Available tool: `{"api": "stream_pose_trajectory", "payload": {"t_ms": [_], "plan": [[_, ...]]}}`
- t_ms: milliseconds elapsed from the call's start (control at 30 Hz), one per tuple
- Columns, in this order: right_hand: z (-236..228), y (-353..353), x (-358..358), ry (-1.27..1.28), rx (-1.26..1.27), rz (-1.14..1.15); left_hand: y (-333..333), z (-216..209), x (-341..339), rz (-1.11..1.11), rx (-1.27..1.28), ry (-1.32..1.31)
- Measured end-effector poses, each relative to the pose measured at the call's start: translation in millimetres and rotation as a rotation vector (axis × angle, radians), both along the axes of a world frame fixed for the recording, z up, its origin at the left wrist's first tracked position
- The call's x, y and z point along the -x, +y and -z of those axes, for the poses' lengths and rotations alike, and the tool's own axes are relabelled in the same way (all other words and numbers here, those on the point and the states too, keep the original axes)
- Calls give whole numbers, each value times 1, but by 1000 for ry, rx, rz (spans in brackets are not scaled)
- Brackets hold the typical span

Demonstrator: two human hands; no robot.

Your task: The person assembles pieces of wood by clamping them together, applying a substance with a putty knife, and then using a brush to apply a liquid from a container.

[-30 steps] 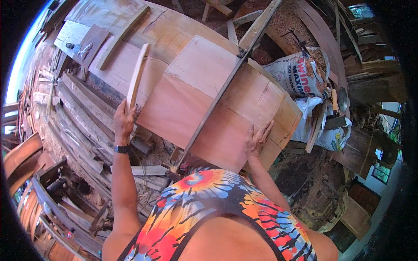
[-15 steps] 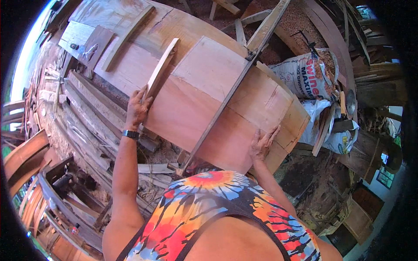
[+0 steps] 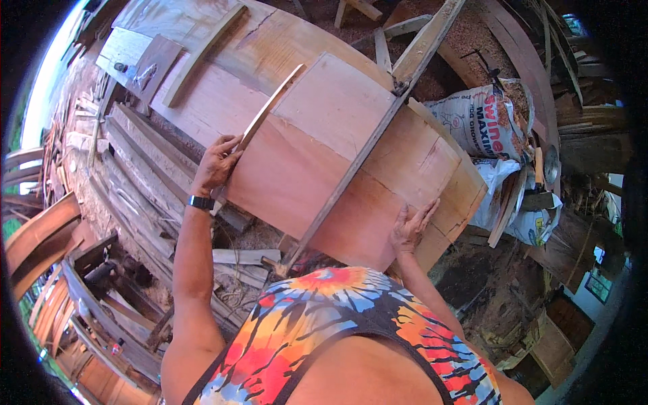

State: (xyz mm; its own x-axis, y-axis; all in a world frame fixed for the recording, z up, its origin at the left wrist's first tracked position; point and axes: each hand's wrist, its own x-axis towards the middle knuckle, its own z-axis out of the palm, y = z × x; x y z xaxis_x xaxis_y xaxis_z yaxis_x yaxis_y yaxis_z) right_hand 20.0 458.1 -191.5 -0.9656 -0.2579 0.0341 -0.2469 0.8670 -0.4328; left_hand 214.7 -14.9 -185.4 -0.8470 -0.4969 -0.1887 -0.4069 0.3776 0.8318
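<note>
My left hand [image 3: 217,162] is closed on the near end of a thin, slightly curved wooden strip [image 3: 272,101]. The strip slants away to the upper right over a broad surface of reddish plywood panels [image 3: 290,162]. My right hand [image 3: 409,231] lies with its fingers stretched out on the plywood near its right end, holding nothing. Between my hands a long narrow bar [image 3: 356,160] crosses the panels diagonally. Farther left, another wooden batten [image 3: 204,55] and a small flat board [image 3: 157,70] rest on the plywood.
Filled white sacks [image 3: 482,121] stand at the right, with a handsaw [image 3: 538,169] beside them. Stacked wood pieces [image 3: 142,182] lie on the left. Curved wooden parts [image 3: 42,233] stand at the lower left. Shavings cover ground at the back.
The strip in my left hand has turned more on its edge, and its far end has swung right. My right hand stays on the plywood. The whole view has shifted slightly.
</note>
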Motion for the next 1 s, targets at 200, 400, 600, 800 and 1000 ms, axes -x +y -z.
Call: {"api": "stream_pose_trajectory", "payload": {"t_ms": [200, 400, 600, 800, 1000], "plan": [[1, 2, -2, -44, 5, 31, -3, -6, 15, -15, -142, -92], [-2, 0, -1, -53, 4, 21, -6, -3, 31, 31, -58, -84], [5, 4, -1, -25, 7, 16, -21, 7, 52, 168, -126, -92], [5, 1, -4, 11, -23, 14, -20, 22, 54, 275, -98, 20], [-1, -2, -2, -3, -69, 2, -8, 34, 45, -31, -564, 33]]}}
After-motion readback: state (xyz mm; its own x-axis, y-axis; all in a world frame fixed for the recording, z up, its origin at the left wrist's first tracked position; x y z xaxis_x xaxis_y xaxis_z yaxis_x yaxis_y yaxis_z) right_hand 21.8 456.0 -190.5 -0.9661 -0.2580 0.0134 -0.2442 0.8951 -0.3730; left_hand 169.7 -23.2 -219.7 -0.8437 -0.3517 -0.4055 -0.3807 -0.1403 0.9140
